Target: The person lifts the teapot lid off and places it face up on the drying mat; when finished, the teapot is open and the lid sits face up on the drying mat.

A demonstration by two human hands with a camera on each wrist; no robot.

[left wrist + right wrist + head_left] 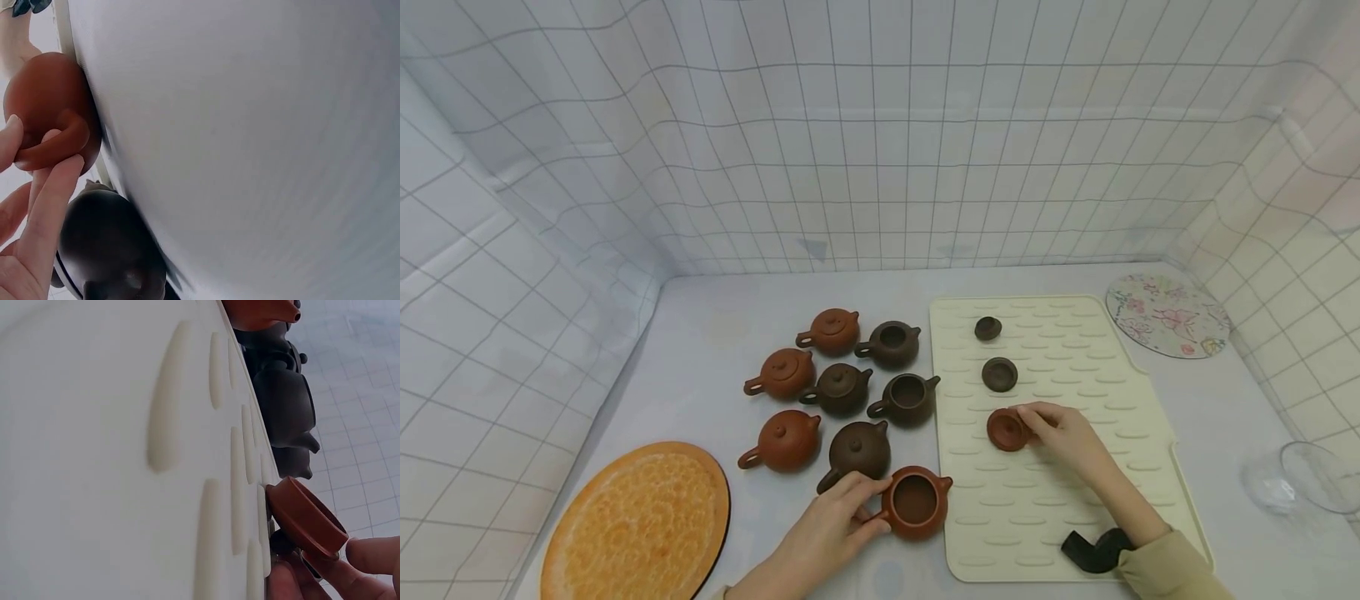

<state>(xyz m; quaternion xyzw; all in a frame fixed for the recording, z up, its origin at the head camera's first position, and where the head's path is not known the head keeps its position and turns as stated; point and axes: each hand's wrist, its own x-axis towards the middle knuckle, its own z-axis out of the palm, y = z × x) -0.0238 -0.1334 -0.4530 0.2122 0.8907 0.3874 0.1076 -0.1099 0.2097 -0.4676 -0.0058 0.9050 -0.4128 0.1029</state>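
Note:
My left hand [837, 527] pinches the loop handle of a reddish-brown teapot [934, 521] without its lid, at the mat's left edge. In the left wrist view, fingers [53, 206] hook round that handle and a thumb presses on it. On the cream ribbed mat [1045, 500], my right hand [1063, 429] pinches the edge of a reddish teapot lid [1006, 430], which lies upside down. The right wrist view shows this lid [303, 515] tilted at the fingertips. Farther back on the mat are a dark lid [1000, 375] and a smaller dark lid [988, 328].
Left of the mat stand lidded teapots, among them a dark one [860, 454] and a reddish one [787, 442], and two lidless dark pots [891, 344]. A black bent tube [1093, 553] lies by my right sleeve. Round mats [636, 525] and a clear glass [1318, 479] flank these.

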